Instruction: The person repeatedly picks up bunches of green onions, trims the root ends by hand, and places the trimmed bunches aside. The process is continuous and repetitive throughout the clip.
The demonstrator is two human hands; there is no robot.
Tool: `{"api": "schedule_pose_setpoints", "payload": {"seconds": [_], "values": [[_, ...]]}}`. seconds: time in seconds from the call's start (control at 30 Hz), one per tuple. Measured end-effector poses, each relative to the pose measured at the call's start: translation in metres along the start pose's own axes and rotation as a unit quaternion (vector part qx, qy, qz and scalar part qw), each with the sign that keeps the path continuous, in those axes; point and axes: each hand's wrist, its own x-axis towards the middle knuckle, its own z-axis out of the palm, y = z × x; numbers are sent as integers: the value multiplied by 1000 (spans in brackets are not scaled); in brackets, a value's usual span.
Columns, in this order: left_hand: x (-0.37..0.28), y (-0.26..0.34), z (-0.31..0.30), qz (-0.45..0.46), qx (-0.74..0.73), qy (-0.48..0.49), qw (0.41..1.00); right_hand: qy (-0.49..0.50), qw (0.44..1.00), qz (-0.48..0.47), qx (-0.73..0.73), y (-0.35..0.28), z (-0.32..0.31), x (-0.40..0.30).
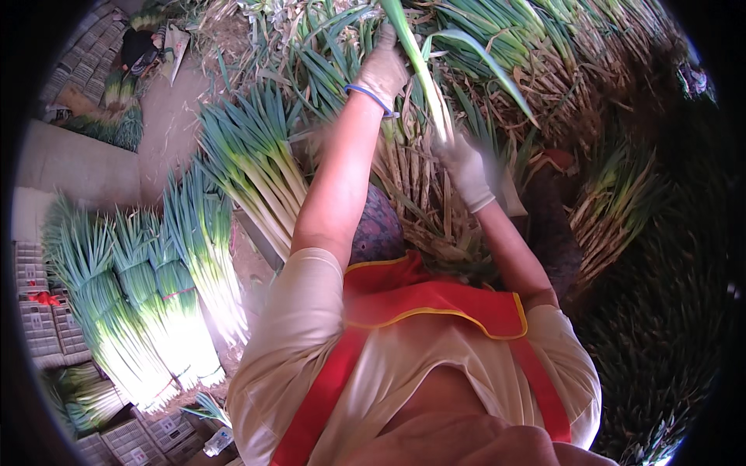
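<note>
My right hand (464, 169), in a pale glove, is closed around the white root end of a long green onion (430, 96). The stalk slants up and to the left, its green leaves reaching the top edge, with one leaf bent over to the right. My left hand (384, 67), gloved with a blue band at the wrist, is raised just left of the stalk; its fingers are partly hidden, so its hold cannot be told. Beneath both hands lie untrimmed green onions (419, 175) with dry brown husks. Cleaned green onions (262, 175) lie beside my left forearm.
Tied green onion bundles (157, 285) stand at the left, near stacked plastic crates (44, 326). A large heap of green onions (524, 52) spans the upper right. Another person (139, 51) is at the upper left. A clear plastic bottle (218, 442) lies at the bottom left.
</note>
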Motion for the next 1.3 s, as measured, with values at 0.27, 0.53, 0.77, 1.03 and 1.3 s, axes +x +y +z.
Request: {"api": "schedule_pose_setpoints", "payload": {"seconds": [0.27, 0.53, 0.77, 1.03, 1.3], "values": [[7, -27, -2, 14, 19, 97, 995, 42, 965, -46, 255, 7, 14, 83], [12, -37, -14, -22, 23, 61, 998, -5, 981, -97, 166, -16, 0, 145], [7, -18, -22, 0, 75, 117, 990, 41, 975, -84, 199, -22, -6, 75], [6, 15, -44, 16, 29, 87, 996, -203, 923, 3, -327, 221, -47, 11], [-2, 9, -25, -3, -66, -4, 998, -79, 997, 7, 22, 70, -29, 36]]}}
